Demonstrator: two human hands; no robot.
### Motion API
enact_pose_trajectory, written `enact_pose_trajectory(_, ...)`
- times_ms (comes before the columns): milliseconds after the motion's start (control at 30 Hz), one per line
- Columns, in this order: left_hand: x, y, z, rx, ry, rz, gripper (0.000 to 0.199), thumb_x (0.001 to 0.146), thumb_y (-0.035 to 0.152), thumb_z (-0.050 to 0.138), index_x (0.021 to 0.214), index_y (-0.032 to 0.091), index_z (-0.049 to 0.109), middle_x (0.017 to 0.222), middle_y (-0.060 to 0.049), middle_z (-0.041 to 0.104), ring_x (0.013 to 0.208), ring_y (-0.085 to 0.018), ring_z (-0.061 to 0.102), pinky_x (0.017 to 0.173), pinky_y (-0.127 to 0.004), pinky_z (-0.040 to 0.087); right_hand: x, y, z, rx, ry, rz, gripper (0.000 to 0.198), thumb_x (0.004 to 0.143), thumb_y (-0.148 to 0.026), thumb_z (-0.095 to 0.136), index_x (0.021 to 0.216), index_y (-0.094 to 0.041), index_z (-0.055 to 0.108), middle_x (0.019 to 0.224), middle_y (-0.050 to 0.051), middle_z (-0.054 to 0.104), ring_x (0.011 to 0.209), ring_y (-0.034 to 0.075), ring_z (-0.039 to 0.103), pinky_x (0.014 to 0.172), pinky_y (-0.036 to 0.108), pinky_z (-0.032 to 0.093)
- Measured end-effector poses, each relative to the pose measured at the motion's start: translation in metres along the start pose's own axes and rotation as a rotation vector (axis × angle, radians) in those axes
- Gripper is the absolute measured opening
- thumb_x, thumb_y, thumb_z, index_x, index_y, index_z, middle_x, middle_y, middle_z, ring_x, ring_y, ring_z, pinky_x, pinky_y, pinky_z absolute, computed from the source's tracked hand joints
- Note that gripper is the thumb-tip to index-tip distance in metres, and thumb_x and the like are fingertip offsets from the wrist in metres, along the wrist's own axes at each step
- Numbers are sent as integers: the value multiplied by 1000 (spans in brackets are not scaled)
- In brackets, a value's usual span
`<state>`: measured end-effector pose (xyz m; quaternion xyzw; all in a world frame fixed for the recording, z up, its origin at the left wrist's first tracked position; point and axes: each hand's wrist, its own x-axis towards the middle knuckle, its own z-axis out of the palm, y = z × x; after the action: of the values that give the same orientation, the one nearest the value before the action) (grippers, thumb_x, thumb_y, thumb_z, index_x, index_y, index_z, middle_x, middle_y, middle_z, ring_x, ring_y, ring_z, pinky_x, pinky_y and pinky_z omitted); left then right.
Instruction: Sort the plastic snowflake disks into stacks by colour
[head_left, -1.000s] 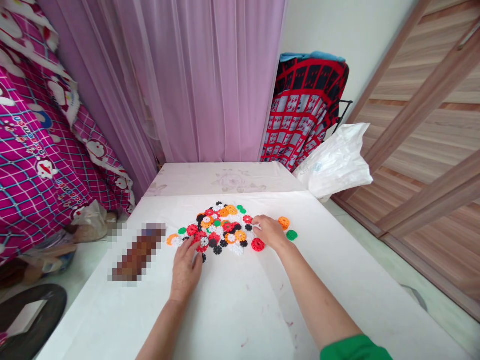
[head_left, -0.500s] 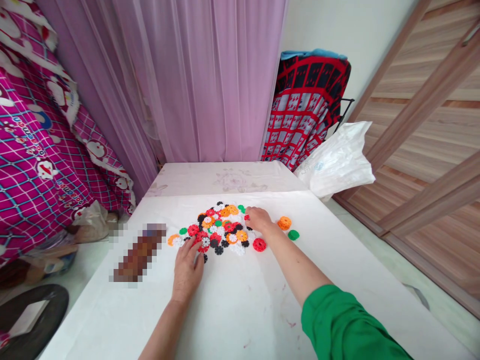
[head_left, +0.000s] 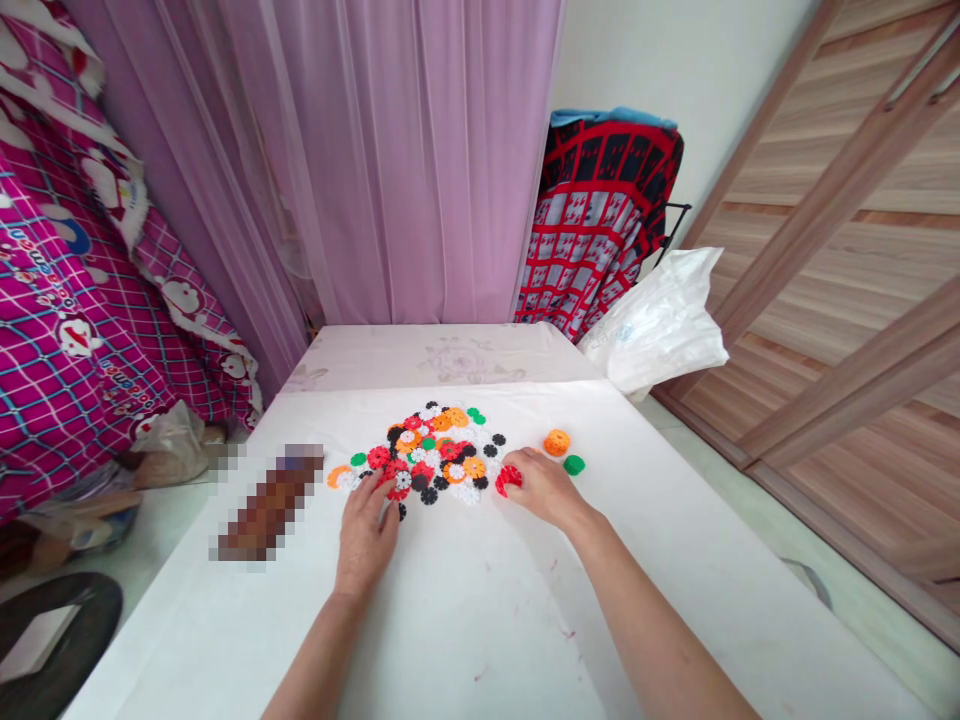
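Observation:
A loose pile of notched plastic discs [head_left: 427, 455] in red, white, black, orange and green lies on the white table cover [head_left: 465, 590]. My left hand [head_left: 367, 525] rests at the pile's near left edge, its fingers apart and touching red discs. To the right of the pile, my right hand [head_left: 541, 485] has its fingers closed around red discs [head_left: 508, 481], which sit together in a small stack. Part of that stack is hidden by the fingers. Just beyond the right hand are an orange stack [head_left: 556, 442] and green discs [head_left: 574, 465].
On the left of the table is a pixelated brown patch [head_left: 270, 505]. A white plastic bag [head_left: 660, 325] stands off the table's far right corner. Purple curtains [head_left: 427, 160] hang behind, and a wooden wardrobe [head_left: 847, 270] is on the right.
My right hand has moved from the pile's far right edge back towards me, onto the red stack. My left hand stays at the near left of the pile. The view has shifted slightly.

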<state>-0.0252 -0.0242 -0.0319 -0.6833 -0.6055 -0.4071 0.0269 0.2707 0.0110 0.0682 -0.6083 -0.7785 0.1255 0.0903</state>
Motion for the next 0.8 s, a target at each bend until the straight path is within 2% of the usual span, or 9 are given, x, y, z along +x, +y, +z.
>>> enact_pose_trajectory(200, 0, -1, 0, 9, -4, -2, 32, 89, 29, 46, 110, 20, 69, 128, -12, 63, 120, -29, 57, 102, -51, 47, -4, -6, 1, 3, -24, 22, 29, 80, -23, 56, 108, -21, 65, 114, 7, 63, 104, 19, 58, 81, 26, 38)
enact_pose_trajectory(400, -1, -2, 1, 21, 0, 10, 31, 89, 30, 47, 109, 20, 69, 127, -12, 64, 118, -29, 58, 101, -50, 48, -8, -6, 14, 5, -57, 11, 51, 76, -20, 60, 127, -25, 57, 122, 7, 60, 109, 20, 55, 87, 26, 38)
enact_pose_trajectory(567, -1, -2, 0, 23, 3, 18, 33, 90, 31, 46, 110, 19, 69, 127, -13, 64, 118, -30, 58, 100, -50, 48, -5, -8, 23, -38, -66, 19, 43, 80, -18, 57, 122, -25, 61, 112, 7, 62, 105, 20, 55, 85, 26, 37)
enact_pose_trajectory(800, 0, -1, -1, 7, 4, 12, 33, 90, 30, 46, 110, 19, 69, 127, -13, 64, 119, -30, 58, 100, -50, 49, 2, -5, 23, -40, -98, 18, 30, 79, -18, 59, 108, -21, 64, 103, 7, 60, 93, 18, 54, 76, 25, 35)
